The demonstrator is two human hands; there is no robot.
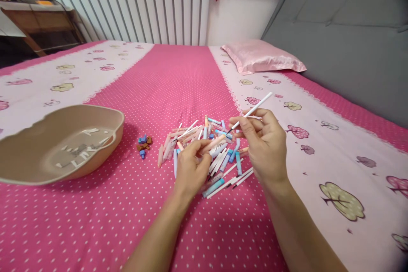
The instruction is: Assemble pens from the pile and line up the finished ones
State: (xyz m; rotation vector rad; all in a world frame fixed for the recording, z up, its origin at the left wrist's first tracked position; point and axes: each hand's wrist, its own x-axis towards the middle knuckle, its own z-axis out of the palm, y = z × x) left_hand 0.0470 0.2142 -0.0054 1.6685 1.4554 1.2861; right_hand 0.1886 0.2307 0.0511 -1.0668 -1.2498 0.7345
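Observation:
My left hand [193, 165] is closed on a peach-coloured pen barrel [217, 141], which points up and to the right. Between the thumb and fingers of my right hand [266, 144] is a thin white pen refill [258, 104], slanted, its dark tip down near the barrel's upper end. Tip and barrel look close; whether they touch I cannot tell. Under and around both hands spreads a pile of pastel pen barrels [239, 163] in pink, blue and lilac, mixed with several white refills [245, 178]. My left hand partly covers the pile.
A beige basin [28, 173] with small white pieces inside stands on the left. Beside it lies a little heap of blue and brown bits [143, 146]. The pink dotted bedsheet [181, 72] lies beneath everything. Farther back are a pink pillow [261, 56], a grey headboard [344, 38] and a radiator [143, 8].

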